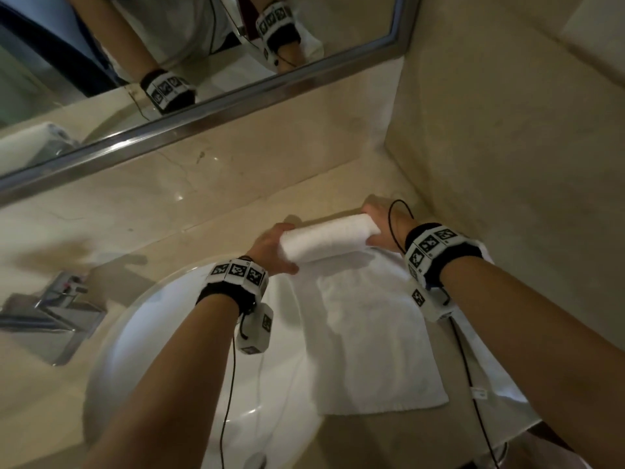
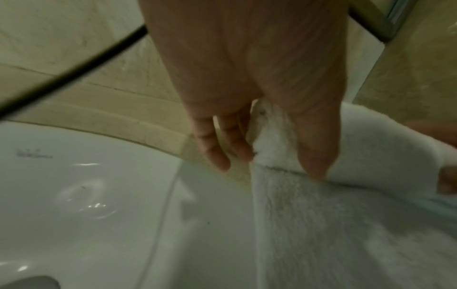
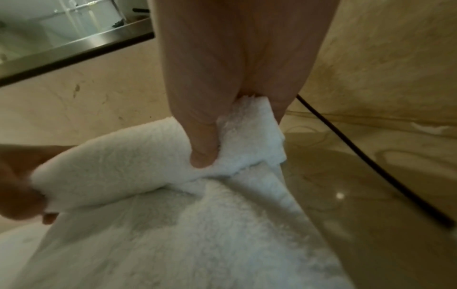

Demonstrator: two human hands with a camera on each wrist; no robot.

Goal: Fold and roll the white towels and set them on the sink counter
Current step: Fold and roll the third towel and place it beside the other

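Nearest the camera, the white sink basin curves under the person's forearms, and it serves as the landmark here. Draped from the basin's right rim onto the beige stone tabletop lies a flat white towel. At this towel's far edge, beyond the basin, a rolled white towel is held at both ends. The left hand grips the roll's end nearer the basin, thumb under and fingers behind it. The right hand clamps the roll's other end, away from the basin, thumb pressed into the terry. A chrome faucet stands left of the basin. Farther behind the basin runs the mirror in its metal frame.
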